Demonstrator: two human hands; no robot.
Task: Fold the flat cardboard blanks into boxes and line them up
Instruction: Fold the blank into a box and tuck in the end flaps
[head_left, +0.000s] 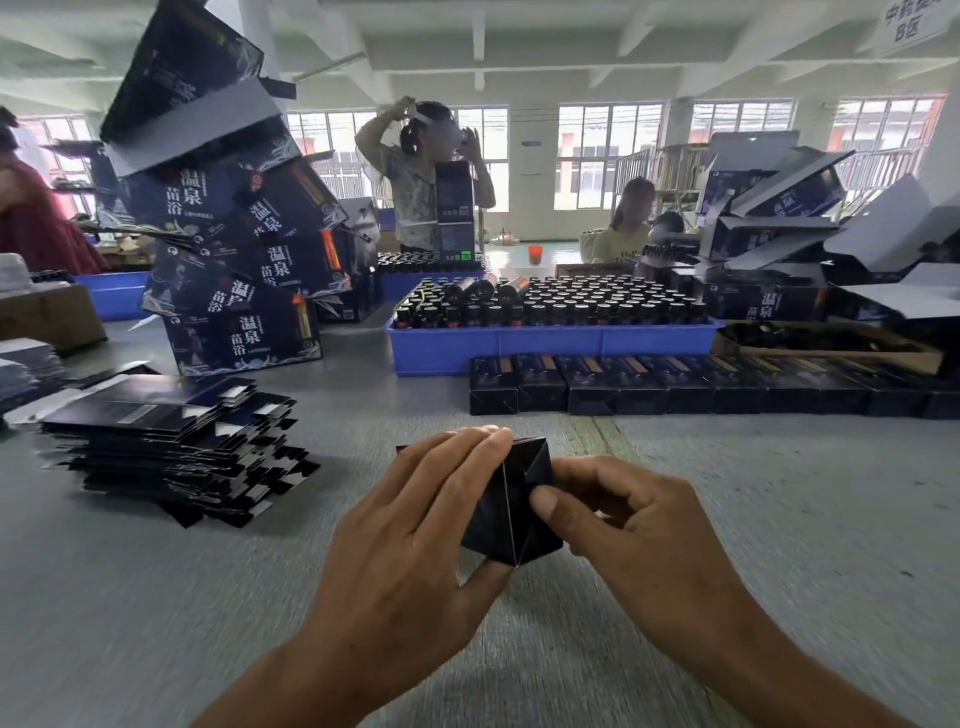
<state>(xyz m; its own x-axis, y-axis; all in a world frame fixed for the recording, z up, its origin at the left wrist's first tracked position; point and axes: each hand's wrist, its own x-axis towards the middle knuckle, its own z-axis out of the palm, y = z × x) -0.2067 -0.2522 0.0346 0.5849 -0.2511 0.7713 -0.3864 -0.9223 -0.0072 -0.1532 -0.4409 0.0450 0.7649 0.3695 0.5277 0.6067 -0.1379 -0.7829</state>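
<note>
A small dark blue box (511, 512) is held over the grey table near the front, its end flaps facing me. My left hand (415, 525) grips its left side, fingers over the top and thumb beneath. My right hand (634, 519) holds the right side, its thumb pressing on a flap. A stack of flat dark blanks (171, 441) lies to the left. A row of several folded boxes (675, 384) stands side by side further back on the right.
A blue tray (550, 345) full of dark bottles sits behind the row. Large printed cartons (234, 249) tower at back left, and more open cartons (779, 234) pile at back right. People work at the far side.
</note>
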